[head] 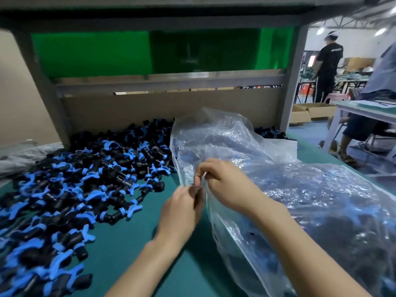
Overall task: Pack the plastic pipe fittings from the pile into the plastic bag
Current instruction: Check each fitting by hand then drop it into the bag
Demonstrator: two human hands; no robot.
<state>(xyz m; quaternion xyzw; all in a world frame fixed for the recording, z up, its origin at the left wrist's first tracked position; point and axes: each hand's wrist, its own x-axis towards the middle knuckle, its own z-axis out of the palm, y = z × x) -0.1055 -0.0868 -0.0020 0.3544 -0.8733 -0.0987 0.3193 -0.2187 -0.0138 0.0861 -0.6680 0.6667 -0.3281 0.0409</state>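
Right hand (227, 185) and left hand (182, 211) both pinch the open edge of the clear plastic bag (289, 168) near the middle of the table (132, 264).

The right hand's fingers are curled, with thumb and forefinger clamped on the film. The left hand, just below it and blurred, curls its fingers onto the same edge. The bag lies crumpled over the right side of the table, and dark and blue shapes show through it. The pile of fittings (75, 189), black with blue winged collars, spreads over the left side from the back edge to the near left corner, its right fringe touching the bag. A cardboard panel (150, 110) stands along the back edge under a green sheet (90, 52). Beyond the right edge stands a person in black (327, 67).
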